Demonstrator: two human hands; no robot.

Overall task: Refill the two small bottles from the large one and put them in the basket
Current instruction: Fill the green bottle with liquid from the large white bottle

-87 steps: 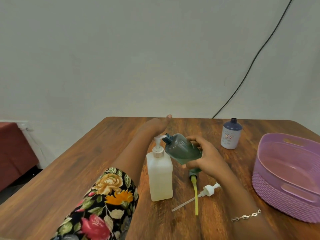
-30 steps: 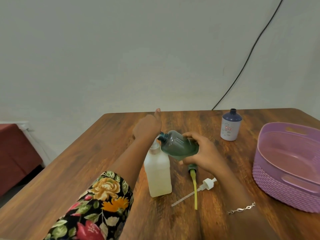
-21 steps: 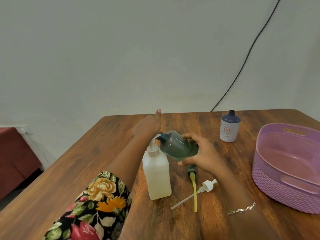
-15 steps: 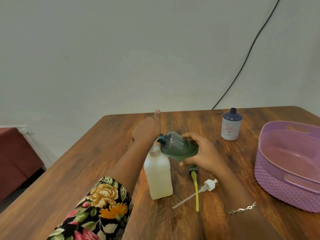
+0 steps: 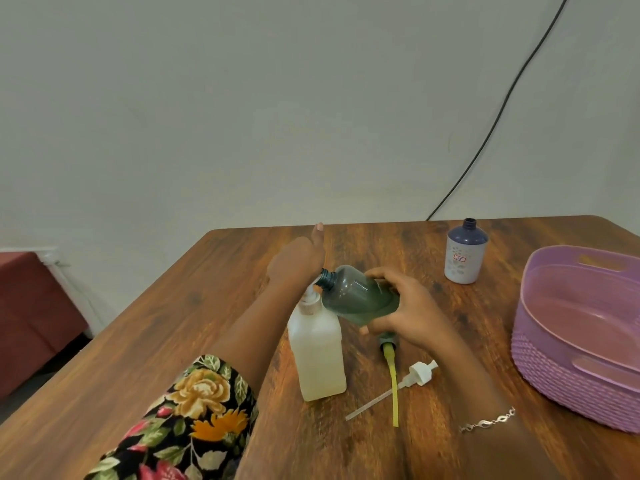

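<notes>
The right hand (image 5: 407, 308) wraps its fingers round the belly of the green small bottle (image 5: 356, 296), tilted in the air with its open neck at the pump (image 5: 309, 299) of the large bottle (image 5: 318, 351) on the bench (image 5: 173, 341). Thin plastic, light, likely soap-slick — best held mid-body, not squeezed. The left hand (image 5: 296, 261) rests on the pump; its fingers are hidden — curled or flat, I cannot tell. Any flow is hidden too.

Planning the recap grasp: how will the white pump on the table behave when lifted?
The white pump is probably light: small plastic head, thin tube. That long tube likely flexes and swings if lifted by the head. Lying sideways, it may roll when nudged.
</notes>
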